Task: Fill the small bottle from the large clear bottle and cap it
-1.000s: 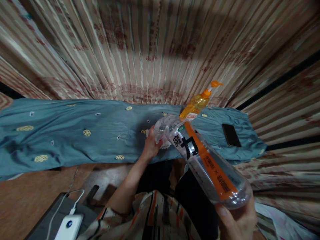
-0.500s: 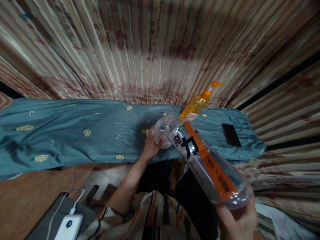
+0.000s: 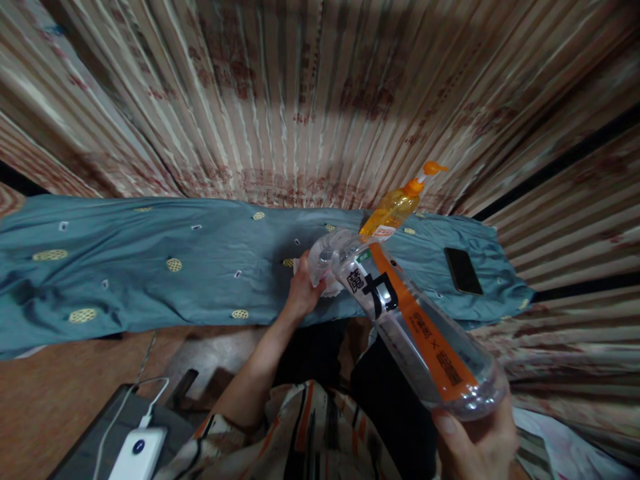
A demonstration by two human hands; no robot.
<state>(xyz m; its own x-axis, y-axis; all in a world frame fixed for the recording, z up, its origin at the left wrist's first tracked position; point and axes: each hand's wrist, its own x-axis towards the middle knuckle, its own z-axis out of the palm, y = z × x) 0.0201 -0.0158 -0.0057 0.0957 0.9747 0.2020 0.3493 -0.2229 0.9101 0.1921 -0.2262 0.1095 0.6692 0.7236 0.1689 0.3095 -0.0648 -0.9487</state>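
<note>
My right hand (image 3: pixel 475 443) grips the base of a clear plastic bottle (image 3: pixel 415 327) with an orange stripe and black characters. The bottle is tipped forward, its open neck pointing down at a white wad of tissue or cloth (image 3: pixel 327 287). My left hand (image 3: pixel 301 290) is closed on that white wad, resting on the blue-grey patterned cloth (image 3: pixel 150 267) right under the bottle's mouth. An orange pump bottle (image 3: pixel 395 208) stands just behind the clear bottle's neck.
A black phone (image 3: pixel 463 270) lies on the cloth at the right. Striped curtains (image 3: pixel 310 100) hang behind and to the right. A white power bank (image 3: pixel 137 453) with a cable rests on a dark case at the lower left, on a brown floor.
</note>
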